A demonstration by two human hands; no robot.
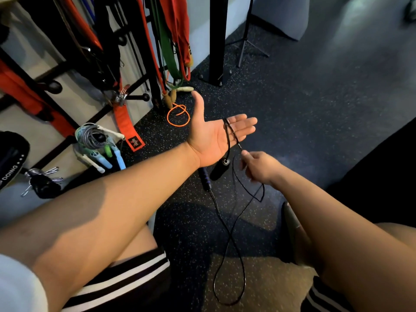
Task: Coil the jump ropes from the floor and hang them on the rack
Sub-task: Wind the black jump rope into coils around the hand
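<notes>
My left hand (213, 134) is held out flat, palm up and fingers spread, with loops of a thin black jump rope (229, 235) draped over its fingers. One black handle (219, 170) hangs just under the wrist, and the other handle (206, 177) lies on the floor below it. My right hand (258, 167) pinches the cord just right of the palm. The rest of the cord trails in a long loop over the floor between my legs. An orange jump rope (179, 114) with wooden handles lies on the floor by the rack (155, 86).
The black rack on the left wall carries red, green and black bands. A coiled grey rope with pale blue and green handles (96, 140) hangs low on it. A black post (217, 41) and a tripod stand (245, 46) are behind. Dark speckled rubber floor (315, 109).
</notes>
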